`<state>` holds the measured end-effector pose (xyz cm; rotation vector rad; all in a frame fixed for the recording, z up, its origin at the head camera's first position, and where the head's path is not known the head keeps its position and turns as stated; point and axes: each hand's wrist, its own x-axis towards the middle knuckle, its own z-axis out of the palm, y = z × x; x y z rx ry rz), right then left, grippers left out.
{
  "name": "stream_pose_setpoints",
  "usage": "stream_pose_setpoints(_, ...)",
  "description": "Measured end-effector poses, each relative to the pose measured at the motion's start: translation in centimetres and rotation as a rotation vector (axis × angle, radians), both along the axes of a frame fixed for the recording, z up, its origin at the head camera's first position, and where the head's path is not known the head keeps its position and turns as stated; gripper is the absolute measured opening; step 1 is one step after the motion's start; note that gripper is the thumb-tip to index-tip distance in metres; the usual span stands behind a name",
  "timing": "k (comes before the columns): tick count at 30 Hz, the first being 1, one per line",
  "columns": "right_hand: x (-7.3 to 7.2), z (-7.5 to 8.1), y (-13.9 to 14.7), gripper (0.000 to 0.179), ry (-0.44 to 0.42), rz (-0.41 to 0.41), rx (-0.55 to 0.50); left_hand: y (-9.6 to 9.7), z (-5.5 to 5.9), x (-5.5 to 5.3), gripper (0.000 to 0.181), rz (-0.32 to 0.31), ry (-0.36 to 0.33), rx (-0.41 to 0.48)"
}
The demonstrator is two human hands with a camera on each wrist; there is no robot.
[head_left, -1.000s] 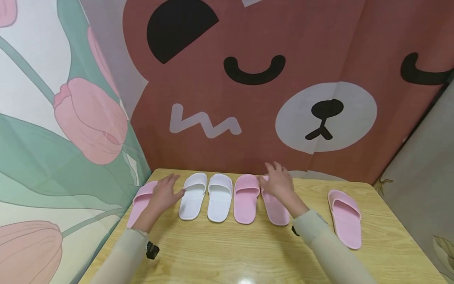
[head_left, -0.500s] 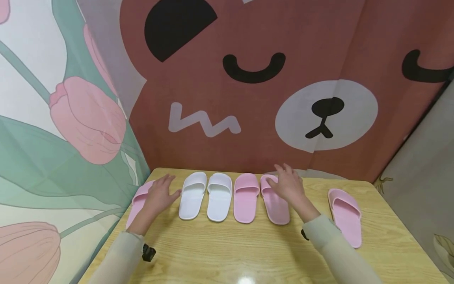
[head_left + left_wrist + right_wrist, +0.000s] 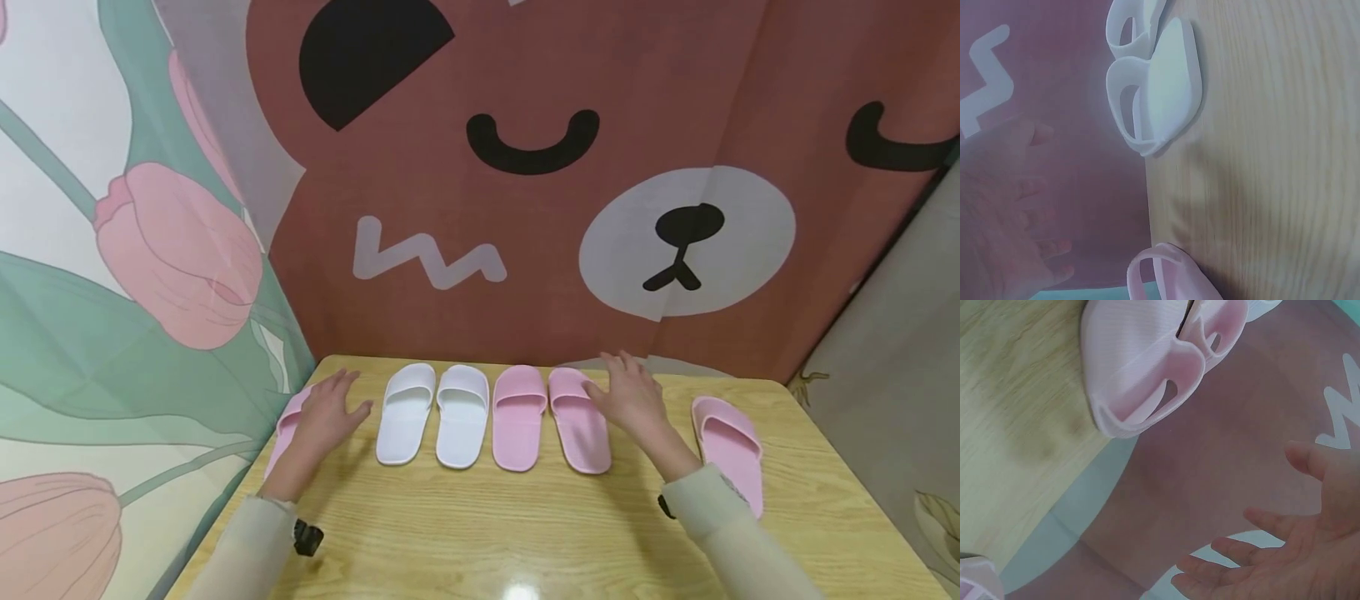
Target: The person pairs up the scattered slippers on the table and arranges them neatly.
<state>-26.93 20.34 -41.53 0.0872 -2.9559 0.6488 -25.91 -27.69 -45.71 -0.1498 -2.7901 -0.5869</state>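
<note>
My left hand hovers with spread fingers between a pink slipper at the far left, which it partly hides, and a white slipper. Beside that stands another white slipper, then a pink slipper and a second pink one, all in a row. Just right of this last slipper is my right hand, fingers extended, holding nothing. The right wrist view shows a gap between the right hand and the pink slipper. No slipper touches the left hand in the left wrist view.
One more pink slipper lies apart on the right, partly behind the right sleeve. The wooden table ends at a bear-print cloth at the back. A tulip-print cloth borders the left side.
My right hand has drawn off to the right, uncovering the rightmost pink slipper of the row. The left hand has shifted slightly left, away from the white slipper. The slippers have stayed put.
</note>
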Motion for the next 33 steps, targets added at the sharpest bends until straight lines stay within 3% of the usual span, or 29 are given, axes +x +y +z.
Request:
stream_pose_setpoints(16,1.2,-0.1,3.3,0.072,0.014,-0.039,0.004,-1.6,0.5,0.8,0.064,0.024,-0.031,0.011)
stream_pose_setpoints(33,2.3,-0.7,6.3,0.078,-0.034,-0.073,0.019,-2.6,-0.2,1.8,0.065,0.057,-0.043,0.026)
